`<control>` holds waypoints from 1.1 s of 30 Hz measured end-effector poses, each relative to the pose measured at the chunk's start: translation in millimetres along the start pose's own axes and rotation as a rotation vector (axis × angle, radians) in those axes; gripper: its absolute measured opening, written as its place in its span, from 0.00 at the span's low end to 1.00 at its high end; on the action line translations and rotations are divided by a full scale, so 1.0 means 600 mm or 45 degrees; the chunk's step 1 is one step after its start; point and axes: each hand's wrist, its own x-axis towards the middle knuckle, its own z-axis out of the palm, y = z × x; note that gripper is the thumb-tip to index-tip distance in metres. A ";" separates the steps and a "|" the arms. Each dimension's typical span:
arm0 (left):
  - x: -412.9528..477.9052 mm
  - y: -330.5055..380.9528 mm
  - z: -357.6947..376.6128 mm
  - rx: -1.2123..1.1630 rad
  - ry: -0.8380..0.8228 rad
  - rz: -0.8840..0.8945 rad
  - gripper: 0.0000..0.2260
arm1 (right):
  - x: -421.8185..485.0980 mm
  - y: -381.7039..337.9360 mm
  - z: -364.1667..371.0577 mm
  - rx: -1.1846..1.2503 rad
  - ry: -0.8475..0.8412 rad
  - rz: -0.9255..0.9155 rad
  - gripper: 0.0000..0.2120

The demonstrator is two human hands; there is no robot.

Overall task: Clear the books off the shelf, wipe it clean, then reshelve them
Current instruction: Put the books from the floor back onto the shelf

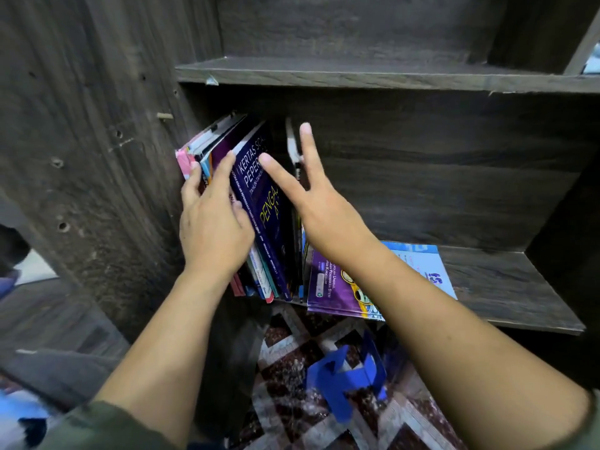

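Several books stand leaning at the left end of a dark wooden shelf. The front one is a dark blue book with yellow and white lettering. My left hand rests on the spines of the leaning books, fingers stretched over their tops. My right hand reaches in with two fingers spread straight, one touching the blue book's cover, the other by a thin upright white book. A purple book lies flat under my right forearm on a light blue one.
The cabinet's left side panel stands right beside the books. An upper shelf board runs overhead. Below, a patterned floor holds a blue bookend-like object. The right part of the lower shelf is bare wood.
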 end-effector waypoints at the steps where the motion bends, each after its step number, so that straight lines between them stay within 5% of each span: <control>1: 0.000 -0.001 -0.001 -0.018 -0.009 -0.004 0.30 | -0.005 -0.007 0.000 0.021 -0.021 -0.005 0.40; 6: 0.000 0.001 -0.005 -0.059 -0.053 0.033 0.24 | -0.064 0.032 0.021 -0.199 -0.258 0.177 0.47; 13: -0.004 0.016 0.001 0.085 -0.057 -0.020 0.35 | -0.221 0.129 0.022 -0.455 -0.838 0.529 0.25; 20: -0.007 0.025 0.010 0.049 -0.012 -0.076 0.34 | -0.334 0.200 0.024 -0.578 -1.191 1.161 0.51; 27: -0.005 0.019 0.012 0.028 -0.004 -0.085 0.35 | -0.322 0.220 0.009 -0.598 -1.040 1.248 0.26; 33: 0.007 -0.002 0.009 -0.028 -0.061 -0.095 0.36 | -0.253 0.203 -0.045 -0.434 -0.136 0.981 0.17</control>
